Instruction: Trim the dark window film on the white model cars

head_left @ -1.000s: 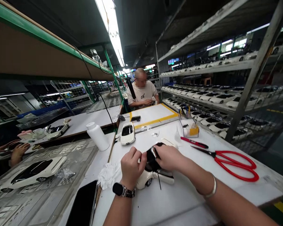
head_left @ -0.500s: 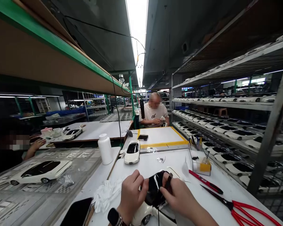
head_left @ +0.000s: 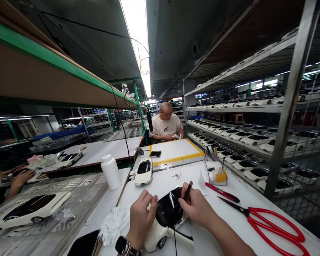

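Note:
A white model car (head_left: 156,234) with a glossy black roof (head_left: 169,208) lies in front of me, one door (head_left: 183,237) swung out. At the roof's left edge is my left hand (head_left: 142,215), its fingers curled closed; whatever may be between them is hidden. My right hand (head_left: 198,206) is closed around dark tweezers (head_left: 188,190) at the roof's right edge. The tweezers' lower tips are hidden by the fingers and the black surface. A thin black cord (head_left: 175,243) hangs down over the car's side.
Red-handled scissors (head_left: 272,224) and a red-black cutter (head_left: 222,192) lie at right, near a clear tool box (head_left: 216,174). A second white car (head_left: 144,171), a white bottle (head_left: 111,172), crumpled white cloth (head_left: 114,224) and a phone (head_left: 84,243) are leftward. A co-worker (head_left: 166,122) sits opposite.
My view has swung right. My left hand has drawn away from the middle of the black roof, which lies lower on the car. My right hand still grips the tweezers.

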A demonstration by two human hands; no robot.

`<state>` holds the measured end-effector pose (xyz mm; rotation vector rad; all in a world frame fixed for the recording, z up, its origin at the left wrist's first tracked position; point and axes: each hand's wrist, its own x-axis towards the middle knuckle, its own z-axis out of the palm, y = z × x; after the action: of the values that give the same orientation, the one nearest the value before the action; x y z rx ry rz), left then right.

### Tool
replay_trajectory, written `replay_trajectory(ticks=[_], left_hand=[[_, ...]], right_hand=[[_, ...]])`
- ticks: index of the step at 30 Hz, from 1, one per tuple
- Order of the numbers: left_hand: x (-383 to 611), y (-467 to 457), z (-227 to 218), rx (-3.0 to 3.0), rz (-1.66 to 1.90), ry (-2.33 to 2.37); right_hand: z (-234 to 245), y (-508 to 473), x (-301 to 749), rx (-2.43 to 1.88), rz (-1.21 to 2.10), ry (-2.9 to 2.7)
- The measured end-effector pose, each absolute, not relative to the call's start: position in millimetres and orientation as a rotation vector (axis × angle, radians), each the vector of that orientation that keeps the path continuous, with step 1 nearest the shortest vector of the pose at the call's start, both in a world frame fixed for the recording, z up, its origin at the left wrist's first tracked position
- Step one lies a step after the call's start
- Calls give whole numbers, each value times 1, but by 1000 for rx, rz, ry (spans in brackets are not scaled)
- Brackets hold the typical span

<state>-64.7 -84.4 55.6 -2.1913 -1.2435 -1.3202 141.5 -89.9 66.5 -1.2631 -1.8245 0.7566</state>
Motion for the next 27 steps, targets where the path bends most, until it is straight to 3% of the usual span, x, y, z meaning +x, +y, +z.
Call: replay_trajectory(ticks=[19, 27], left_hand=[[-59, -88, 57, -2306, -1299, -1296], [-58, -85, 57, -2327, -1325, -1326]], right_hand=[[65, -89, 146, -1422, 537, -1904], [63, -87, 153, -1367, 586, -1937]])
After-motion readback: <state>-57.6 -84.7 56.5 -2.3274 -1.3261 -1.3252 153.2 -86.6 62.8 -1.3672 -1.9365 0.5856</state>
